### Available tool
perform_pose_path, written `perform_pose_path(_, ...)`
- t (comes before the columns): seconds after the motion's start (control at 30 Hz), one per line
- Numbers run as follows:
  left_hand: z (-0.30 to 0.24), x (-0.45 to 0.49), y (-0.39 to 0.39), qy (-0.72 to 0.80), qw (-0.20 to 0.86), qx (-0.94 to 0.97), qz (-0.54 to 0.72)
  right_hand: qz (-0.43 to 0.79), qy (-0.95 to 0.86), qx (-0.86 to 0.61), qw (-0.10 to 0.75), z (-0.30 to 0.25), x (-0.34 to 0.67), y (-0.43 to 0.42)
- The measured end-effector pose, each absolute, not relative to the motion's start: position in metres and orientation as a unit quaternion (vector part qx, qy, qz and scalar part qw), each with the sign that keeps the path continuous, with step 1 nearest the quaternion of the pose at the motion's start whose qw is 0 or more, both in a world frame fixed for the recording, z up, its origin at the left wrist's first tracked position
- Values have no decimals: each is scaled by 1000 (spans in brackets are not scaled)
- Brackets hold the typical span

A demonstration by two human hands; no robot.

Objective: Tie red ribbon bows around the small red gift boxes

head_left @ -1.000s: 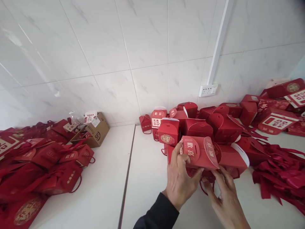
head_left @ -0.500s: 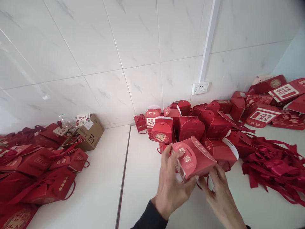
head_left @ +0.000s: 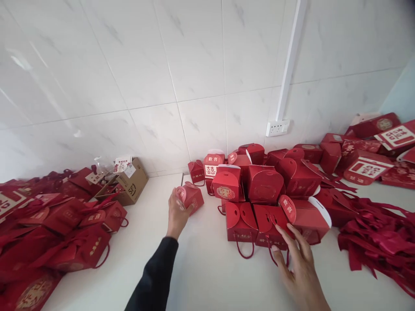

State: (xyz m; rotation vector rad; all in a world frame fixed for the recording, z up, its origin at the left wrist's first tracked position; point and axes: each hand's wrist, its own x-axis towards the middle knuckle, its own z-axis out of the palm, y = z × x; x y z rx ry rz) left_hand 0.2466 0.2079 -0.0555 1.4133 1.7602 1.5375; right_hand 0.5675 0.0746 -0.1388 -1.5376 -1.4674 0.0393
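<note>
My left hand point(head_left: 179, 214), in a black sleeve, is closed on the left side of a red gift box point(head_left: 193, 199) left of the cluster, by the seam between the tabletops. Fingers apart, my right hand point(head_left: 296, 259) reaches to another red gift box point(head_left: 267, 218) at the front of the cluster. Its fingertips lie at the box's front right corner and its thumb is beside the cord handle; whether they touch I cannot tell. A matching box point(head_left: 240, 218) with a hanging cord loop stands just left of it.
More red boxes point(head_left: 264, 183) crowd behind, against the tiled wall. A heap of dark red ribbons point(head_left: 382, 237) lies at the right. Ribbon-tied boxes point(head_left: 76, 248) fill the left side, with an open cardboard carton point(head_left: 134, 183) behind them. A socket point(head_left: 277, 128) is on the wall.
The box that both hands held in front of the cluster is now farther left in my left hand alone. My right hand has let go of it and spread its fingers by the front boxes.
</note>
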Motion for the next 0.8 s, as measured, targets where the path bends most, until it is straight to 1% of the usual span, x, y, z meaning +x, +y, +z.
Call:
perform_pose_path(0.07,-56,250,216,618,205,515,557,16,-606,-632,482,-142,567,74)
perform_pose_path(0.17,-65,271,193,586,216,546,559,17,-600,-635,486,-145,566,74)
perform_pose_path(0.3,-84,319,136,488,315,650,489,15,-597,-630,496,-142,564,76)
perform_pose_path(0.37,-88,341,117,441,378,672,460,21,-598,-626,500,-140,565,75)
perform_pose_path(0.43,-86,356,108,422,410,670,453,27,-595,-624,506,-138,565,73)
perform_pose_path(0.63,-75,345,91,452,394,675,429,43,-598,-616,511,-132,565,56)
perform_pose_path(0.7,-74,332,76,471,395,667,420,39,-618,-608,497,-133,562,47)
perform_pose_path(0.8,-74,306,52,543,397,607,423,34,-681,-568,461,-137,553,36)
